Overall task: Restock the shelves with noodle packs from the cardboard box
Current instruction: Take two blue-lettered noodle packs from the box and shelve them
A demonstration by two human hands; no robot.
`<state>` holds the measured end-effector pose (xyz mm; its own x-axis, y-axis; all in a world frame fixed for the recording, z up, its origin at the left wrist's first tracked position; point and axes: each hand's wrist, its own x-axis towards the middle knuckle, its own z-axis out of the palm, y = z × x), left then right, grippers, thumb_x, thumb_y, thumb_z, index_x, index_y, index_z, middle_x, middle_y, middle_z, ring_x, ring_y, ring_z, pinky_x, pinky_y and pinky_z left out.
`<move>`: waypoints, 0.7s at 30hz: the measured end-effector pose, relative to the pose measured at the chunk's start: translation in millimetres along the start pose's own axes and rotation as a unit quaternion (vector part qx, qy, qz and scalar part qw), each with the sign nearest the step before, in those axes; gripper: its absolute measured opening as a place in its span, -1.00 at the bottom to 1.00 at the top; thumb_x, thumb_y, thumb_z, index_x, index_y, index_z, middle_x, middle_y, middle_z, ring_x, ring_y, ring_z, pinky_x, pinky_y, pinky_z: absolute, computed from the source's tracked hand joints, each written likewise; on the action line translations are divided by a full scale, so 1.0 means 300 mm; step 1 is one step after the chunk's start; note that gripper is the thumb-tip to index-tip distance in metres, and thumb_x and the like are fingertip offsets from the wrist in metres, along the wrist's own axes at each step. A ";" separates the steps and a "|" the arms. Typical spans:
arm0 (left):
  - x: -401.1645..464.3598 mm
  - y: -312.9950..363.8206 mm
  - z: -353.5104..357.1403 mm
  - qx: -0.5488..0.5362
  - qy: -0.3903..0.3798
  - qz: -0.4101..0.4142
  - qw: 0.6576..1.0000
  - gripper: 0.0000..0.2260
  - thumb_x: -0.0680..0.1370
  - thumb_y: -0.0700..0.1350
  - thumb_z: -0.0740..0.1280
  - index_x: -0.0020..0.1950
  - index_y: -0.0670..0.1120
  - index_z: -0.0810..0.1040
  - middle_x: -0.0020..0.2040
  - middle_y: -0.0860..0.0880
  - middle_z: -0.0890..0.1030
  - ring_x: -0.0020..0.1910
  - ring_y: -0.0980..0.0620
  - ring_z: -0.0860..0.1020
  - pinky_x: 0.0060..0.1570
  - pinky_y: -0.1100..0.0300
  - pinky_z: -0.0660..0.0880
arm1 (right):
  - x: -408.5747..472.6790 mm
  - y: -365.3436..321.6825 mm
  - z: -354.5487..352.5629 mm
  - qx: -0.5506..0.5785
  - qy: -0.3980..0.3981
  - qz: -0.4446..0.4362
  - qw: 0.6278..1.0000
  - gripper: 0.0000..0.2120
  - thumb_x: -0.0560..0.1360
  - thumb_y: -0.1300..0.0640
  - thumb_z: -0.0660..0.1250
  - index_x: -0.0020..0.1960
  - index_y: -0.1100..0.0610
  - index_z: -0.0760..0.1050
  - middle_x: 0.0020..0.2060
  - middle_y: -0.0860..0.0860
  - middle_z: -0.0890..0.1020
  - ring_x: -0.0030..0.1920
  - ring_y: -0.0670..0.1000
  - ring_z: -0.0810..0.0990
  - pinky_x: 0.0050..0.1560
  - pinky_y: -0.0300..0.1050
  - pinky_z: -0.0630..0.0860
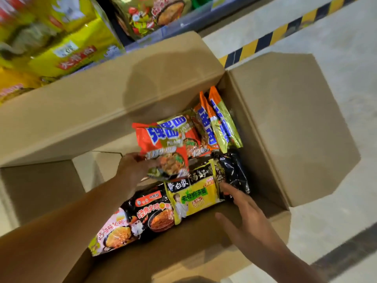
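Several packs remain in the cardboard box [285,119]; left hand [134,168] pinches a red noodle pack [163,144]; right hand [244,217] reaches, fingers loose, grip empty.

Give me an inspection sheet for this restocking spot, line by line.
Surface: pale concrete floor under an open cardboard box.
Job's things: red pack, orange packs, yellow pack, black packs in the box.
Clutter: nothing seen.
Grippers: left hand grips the red pack; right hand open, fingertips at a black pack.
Cables: nothing seen.
Surroundings: stocked shelf; yellow-black hazard stripe.
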<state>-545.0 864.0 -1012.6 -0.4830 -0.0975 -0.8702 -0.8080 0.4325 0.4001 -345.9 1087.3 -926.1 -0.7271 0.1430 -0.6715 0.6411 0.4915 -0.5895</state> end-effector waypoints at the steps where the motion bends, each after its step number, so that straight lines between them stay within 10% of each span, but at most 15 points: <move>1: -0.024 0.001 -0.040 0.018 -0.002 0.007 1.000 -0.55 0.20 0.01 0.66 0.00 -0.11 0.66 -0.09 -0.09 0.72 -0.12 -0.13 0.69 -0.07 -0.07 0.62 | 0.006 -0.026 -0.007 -0.001 -0.003 -0.003 1.000 -0.36 0.53 -0.13 0.33 0.48 -0.40 0.08 0.40 -0.34 0.27 0.37 -0.41 0.22 0.28 -0.37 0.23; 6: -0.148 -0.009 -0.249 0.027 0.020 0.051 0.998 -0.68 0.46 -0.18 0.52 0.11 -0.12 0.48 0.05 -0.12 0.60 -0.08 -0.17 0.65 -0.41 0.04 0.62 | 0.113 -0.154 -0.039 -0.035 0.042 -0.030 0.998 -0.28 0.49 0.05 0.43 0.55 -0.14 0.16 0.38 -0.26 0.31 0.43 -0.25 0.22 0.40 -0.31 0.20; 11: -0.217 -0.070 -0.433 0.051 0.058 0.071 0.995 -0.63 0.32 0.14 0.54 0.04 0.22 0.50 -0.07 0.05 0.69 -0.09 -0.09 0.68 -0.07 -0.21 0.61 | 0.308 -0.208 -0.045 0.033 0.143 0.017 0.989 -0.28 0.44 0.15 0.48 0.51 -0.03 0.24 0.38 -0.09 0.37 0.43 -0.04 0.35 0.43 -0.06 0.32; 21: -0.226 -0.177 -0.475 0.026 0.096 0.137 0.986 -0.71 0.48 -0.13 0.49 0.14 0.03 0.50 -0.10 0.16 0.68 -0.15 0.28 0.65 -0.34 0.30 0.58 | 0.522 -0.183 0.112 -0.037 0.328 0.096 0.939 -0.25 0.33 0.08 0.60 0.39 0.16 0.31 0.36 0.13 0.31 0.33 0.18 0.39 0.31 0.12 0.42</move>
<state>-517.4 719.8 -933.9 -0.7397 -0.1363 -0.6590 -0.6222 0.5116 0.5926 -486.7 1053.8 -1014.1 -0.6103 0.7219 -0.3261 0.7745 0.4572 -0.4372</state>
